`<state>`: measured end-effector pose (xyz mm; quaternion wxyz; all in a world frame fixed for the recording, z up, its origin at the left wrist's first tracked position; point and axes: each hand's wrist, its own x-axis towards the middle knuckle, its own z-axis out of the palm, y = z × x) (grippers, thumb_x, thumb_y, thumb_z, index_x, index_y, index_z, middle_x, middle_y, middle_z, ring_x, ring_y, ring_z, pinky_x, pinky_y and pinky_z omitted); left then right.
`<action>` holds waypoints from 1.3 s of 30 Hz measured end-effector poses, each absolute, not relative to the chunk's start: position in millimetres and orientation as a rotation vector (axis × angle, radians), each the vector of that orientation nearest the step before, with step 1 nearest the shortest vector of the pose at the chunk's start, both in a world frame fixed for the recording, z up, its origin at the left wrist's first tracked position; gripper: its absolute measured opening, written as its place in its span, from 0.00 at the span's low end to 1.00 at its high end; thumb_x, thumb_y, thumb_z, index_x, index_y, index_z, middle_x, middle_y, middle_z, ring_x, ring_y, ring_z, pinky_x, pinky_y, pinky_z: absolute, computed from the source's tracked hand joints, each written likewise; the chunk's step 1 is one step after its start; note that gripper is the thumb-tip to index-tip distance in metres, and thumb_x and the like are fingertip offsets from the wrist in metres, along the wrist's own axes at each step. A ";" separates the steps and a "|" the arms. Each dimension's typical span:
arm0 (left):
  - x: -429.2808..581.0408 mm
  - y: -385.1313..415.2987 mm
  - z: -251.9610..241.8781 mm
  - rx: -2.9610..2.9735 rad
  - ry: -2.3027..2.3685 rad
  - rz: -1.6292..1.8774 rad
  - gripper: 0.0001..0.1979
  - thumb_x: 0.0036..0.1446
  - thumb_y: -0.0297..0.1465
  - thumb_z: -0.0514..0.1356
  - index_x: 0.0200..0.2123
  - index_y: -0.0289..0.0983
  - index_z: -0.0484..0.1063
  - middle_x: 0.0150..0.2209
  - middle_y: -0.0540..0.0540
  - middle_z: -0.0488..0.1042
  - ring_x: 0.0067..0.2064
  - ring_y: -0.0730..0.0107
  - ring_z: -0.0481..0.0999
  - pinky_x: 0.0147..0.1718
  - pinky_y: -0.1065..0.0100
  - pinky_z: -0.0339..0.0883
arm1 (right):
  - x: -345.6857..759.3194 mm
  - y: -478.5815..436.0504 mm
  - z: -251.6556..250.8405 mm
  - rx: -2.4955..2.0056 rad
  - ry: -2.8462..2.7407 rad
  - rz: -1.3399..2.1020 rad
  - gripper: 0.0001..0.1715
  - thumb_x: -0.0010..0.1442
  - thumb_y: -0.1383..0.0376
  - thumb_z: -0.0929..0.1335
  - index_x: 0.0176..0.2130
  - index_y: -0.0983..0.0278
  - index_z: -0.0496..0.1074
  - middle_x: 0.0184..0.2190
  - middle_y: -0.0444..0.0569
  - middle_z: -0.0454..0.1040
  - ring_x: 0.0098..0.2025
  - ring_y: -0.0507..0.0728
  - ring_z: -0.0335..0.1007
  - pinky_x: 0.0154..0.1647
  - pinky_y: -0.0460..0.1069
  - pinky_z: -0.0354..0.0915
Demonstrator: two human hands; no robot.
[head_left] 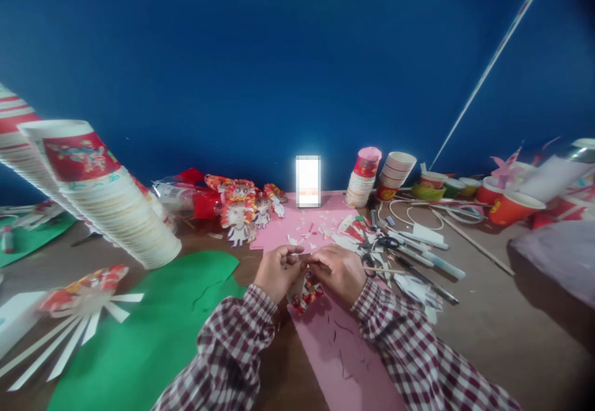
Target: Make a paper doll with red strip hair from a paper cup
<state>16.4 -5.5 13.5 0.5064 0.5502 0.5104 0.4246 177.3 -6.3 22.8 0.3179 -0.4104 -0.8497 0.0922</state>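
Close together over the table's middle, my left hand (280, 269) and my right hand (339, 268) meet at the fingertips. Both are closed on a small red-and-white patterned paper piece (307, 292), which hangs below the fingers. Its upper part is hidden by my hands. Pink paper sheets (344, 349) with dark pen marks lie beneath it. Right of my right hand are black-handled scissors (369, 261) and a thin wooden stick (385, 269). Several paper cut-out figures (239, 216) with red-and-yellow tops stand beyond my left hand.
Tall stacks of paper cups (116, 200) lean at the left, above a green sheet (153, 336). A cut paper cup (86, 296) with splayed strips lies there. Smaller cup stacks (362, 178), several pens (437, 262) and an orange cup (515, 208) stand or lie rightward. A blue wall (297, 57) rises behind.
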 end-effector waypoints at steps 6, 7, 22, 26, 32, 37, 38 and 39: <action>15.7 -6.3 21.5 1.387 1.293 1.030 0.16 0.48 0.35 0.56 0.37 0.30 0.70 0.20 0.50 0.70 0.18 0.79 0.64 0.19 0.75 0.59 | 180.7 -4.7 25.2 -1.054 -2.260 0.179 0.09 0.58 0.67 0.62 0.35 0.62 0.71 0.30 0.46 0.72 0.35 0.53 0.65 0.38 0.47 0.58; 15.2 -6.1 21.8 1.393 1.299 1.027 0.16 0.48 0.36 0.56 0.37 0.30 0.71 0.20 0.50 0.70 0.18 0.79 0.64 0.18 0.75 0.59 | 180.8 -4.8 25.6 -1.056 -2.264 0.175 0.09 0.58 0.67 0.62 0.35 0.62 0.71 0.30 0.46 0.72 0.35 0.53 0.65 0.38 0.47 0.58; 14.2 -5.9 19.5 1.482 1.316 0.940 0.16 0.46 0.35 0.57 0.35 0.30 0.74 0.22 0.47 0.73 0.20 0.77 0.64 0.20 0.74 0.58 | 179.6 -6.4 26.5 -1.081 -2.266 0.167 0.08 0.57 0.68 0.62 0.34 0.62 0.71 0.30 0.46 0.72 0.35 0.53 0.65 0.37 0.46 0.58; 12.4 -6.1 20.3 1.613 1.312 0.876 0.16 0.49 0.37 0.55 0.35 0.33 0.76 0.23 0.47 0.75 0.24 0.72 0.68 0.22 0.73 0.59 | 179.3 -6.5 25.4 -1.057 -2.296 0.124 0.07 0.57 0.67 0.62 0.33 0.63 0.70 0.29 0.47 0.72 0.34 0.53 0.65 0.36 0.46 0.58; 10.7 -7.5 23.1 1.774 1.359 0.916 0.14 0.50 0.35 0.54 0.34 0.37 0.77 0.31 0.46 0.77 0.33 0.66 0.72 0.33 0.70 0.62 | 178.4 -6.1 23.4 -1.058 -2.318 0.078 0.07 0.57 0.66 0.62 0.31 0.63 0.69 0.28 0.47 0.71 0.34 0.52 0.64 0.35 0.46 0.57; 9.5 -6.0 23.3 1.729 1.301 0.820 0.15 0.50 0.38 0.54 0.30 0.34 0.77 0.25 0.47 0.75 0.27 0.69 0.69 0.26 0.73 0.60 | 177.0 -6.3 20.8 -1.065 -2.320 0.068 0.07 0.57 0.66 0.62 0.31 0.63 0.69 0.27 0.46 0.71 0.33 0.52 0.64 0.35 0.46 0.57; 9.4 -5.6 23.1 1.723 1.301 0.812 0.16 0.50 0.38 0.54 0.29 0.34 0.77 0.23 0.48 0.74 0.26 0.71 0.68 0.25 0.73 0.58 | 176.7 -6.3 20.1 -1.067 -2.318 0.069 0.07 0.57 0.66 0.62 0.31 0.63 0.69 0.27 0.46 0.71 0.33 0.52 0.64 0.35 0.46 0.57; 9.3 -5.3 22.9 1.722 1.305 0.811 0.16 0.50 0.38 0.54 0.27 0.33 0.76 0.21 0.49 0.73 0.24 0.72 0.67 0.23 0.74 0.57 | 176.5 -6.2 19.4 -1.068 -2.315 0.069 0.07 0.57 0.66 0.62 0.31 0.63 0.69 0.28 0.46 0.71 0.33 0.52 0.64 0.35 0.46 0.57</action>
